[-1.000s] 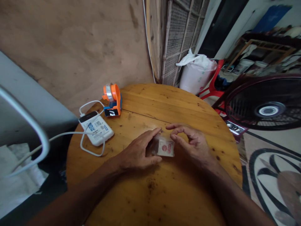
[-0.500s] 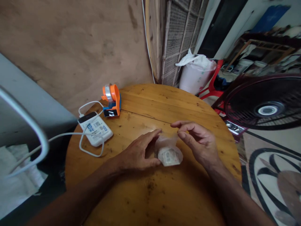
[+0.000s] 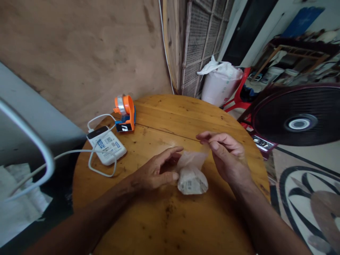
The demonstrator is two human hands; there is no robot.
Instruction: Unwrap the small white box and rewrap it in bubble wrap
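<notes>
Away from the edges of the round wooden table (image 3: 170, 115), the person's right hand (image 3: 228, 156) pinches a filmy wrapper (image 3: 193, 181); the left hand (image 3: 158, 169) curves beside it. An orange tape dispenser (image 3: 129, 109) stands near the far-left edge.

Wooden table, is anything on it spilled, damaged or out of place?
Nothing looks spilled. The white cable loops untidily over the white device, and the tabletop has a dark blotch, darker than the surrounding wood, on the near side of the wrapped packet; whether stain or knot, I can't tell.
</notes>
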